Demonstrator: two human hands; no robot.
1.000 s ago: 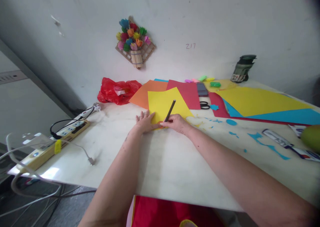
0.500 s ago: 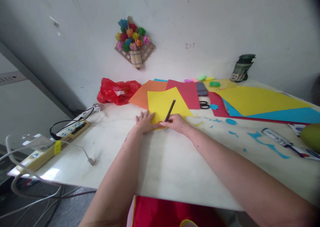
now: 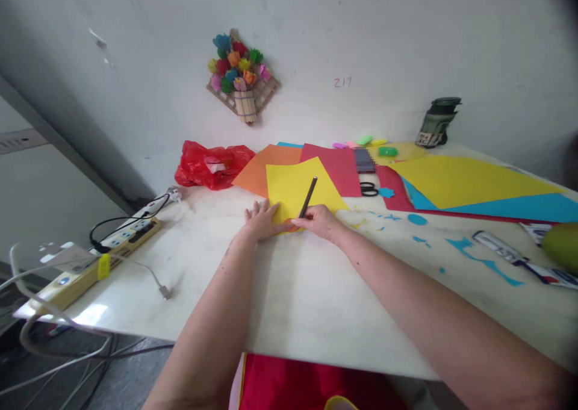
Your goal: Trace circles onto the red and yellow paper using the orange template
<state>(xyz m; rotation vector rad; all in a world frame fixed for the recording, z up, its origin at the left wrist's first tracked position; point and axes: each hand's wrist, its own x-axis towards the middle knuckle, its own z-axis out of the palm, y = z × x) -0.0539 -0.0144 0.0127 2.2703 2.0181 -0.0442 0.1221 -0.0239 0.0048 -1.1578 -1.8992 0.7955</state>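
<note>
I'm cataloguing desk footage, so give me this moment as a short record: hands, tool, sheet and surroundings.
Left hand: across the left edge of the yellow sheet, thumb reaching toward the orange piece
Right hand: grips a slanted dark pen, tip hidden
Orange piece: near edge of the yellow sheet, partly covered
Partly under the yellow sheet: orange sheet, red sheet
Right: black-handled scissors, blue paper circle
Left: red plastic bag, power strip
</note>
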